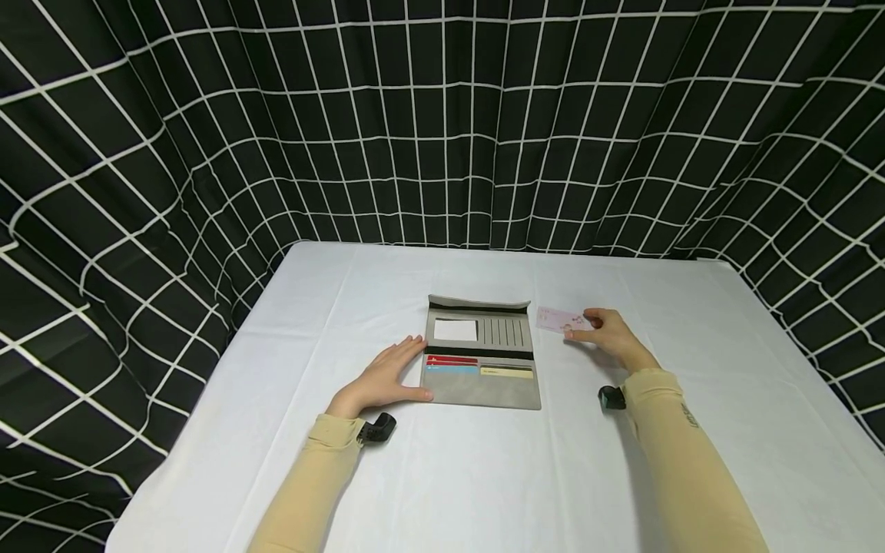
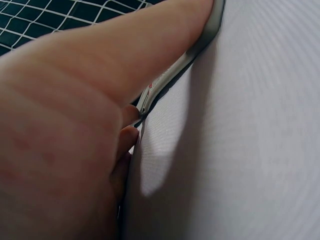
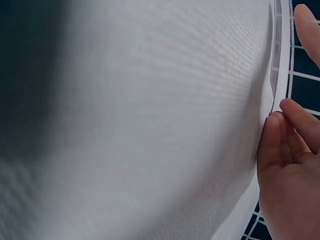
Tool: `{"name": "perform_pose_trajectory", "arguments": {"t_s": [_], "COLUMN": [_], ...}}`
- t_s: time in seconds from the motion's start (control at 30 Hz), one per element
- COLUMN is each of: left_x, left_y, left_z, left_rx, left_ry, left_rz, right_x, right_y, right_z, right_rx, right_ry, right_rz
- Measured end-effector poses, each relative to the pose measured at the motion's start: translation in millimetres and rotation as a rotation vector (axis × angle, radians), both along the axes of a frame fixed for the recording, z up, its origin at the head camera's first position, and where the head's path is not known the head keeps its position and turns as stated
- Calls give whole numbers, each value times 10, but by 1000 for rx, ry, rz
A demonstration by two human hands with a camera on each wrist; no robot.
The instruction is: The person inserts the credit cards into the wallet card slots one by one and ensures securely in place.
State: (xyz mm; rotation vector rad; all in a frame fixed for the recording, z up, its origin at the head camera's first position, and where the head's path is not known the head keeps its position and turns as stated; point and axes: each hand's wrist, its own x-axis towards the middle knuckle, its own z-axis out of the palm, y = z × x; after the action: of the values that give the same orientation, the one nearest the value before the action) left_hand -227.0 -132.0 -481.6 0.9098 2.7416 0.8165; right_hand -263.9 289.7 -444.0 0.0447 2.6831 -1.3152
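Note:
A grey wallet (image 1: 477,392) lies unfolded on the white table, its upper flap slightly raised. Red cards (image 1: 452,360), a blue card (image 1: 451,369) and a pale yellow card (image 1: 506,372) stick out of its lower slots. Along its left side my left hand (image 1: 382,378) is spread, thumb and fingertips at the edge; the left wrist view shows the thumb over the wallet's edge (image 2: 172,70). To the right, a pinkish banknote (image 1: 555,319) lies flat. My right hand (image 1: 610,336) reaches over its right end, thumb and fingers apart, with fingertips (image 3: 272,120) down at the tabletop.
In the wallet's upper half, a white card (image 1: 455,329) shows beside a row of narrow slots (image 1: 503,332). White cloth covers the table (image 1: 442,476). Black curtains (image 1: 470,115) with a white grid enclose its back and sides.

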Motion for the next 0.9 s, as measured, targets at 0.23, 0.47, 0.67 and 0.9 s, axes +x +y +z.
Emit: {"name": "perform_pose_trajectory", "arguments": {"t_s": [0.23, 0.47, 0.67, 0.9], "left_x": [11, -2, -2, -2], "left_y": [-3, -4, -4, -3], "left_z": [-4, -3, 9, 8], "left_rx": [0, -12, -4, -4], "left_ry": [-3, -5, -5, -4], "left_rz": [-1, 3, 3, -1], "right_x": [-14, -11, -24, -29], "right_y": [24, 22, 26, 37], "right_z": [-14, -15, -29, -37], "right_rx": [66, 126, 154, 160], "right_ry": [-13, 10, 26, 59], "right_rz": [15, 25, 20, 21]}}
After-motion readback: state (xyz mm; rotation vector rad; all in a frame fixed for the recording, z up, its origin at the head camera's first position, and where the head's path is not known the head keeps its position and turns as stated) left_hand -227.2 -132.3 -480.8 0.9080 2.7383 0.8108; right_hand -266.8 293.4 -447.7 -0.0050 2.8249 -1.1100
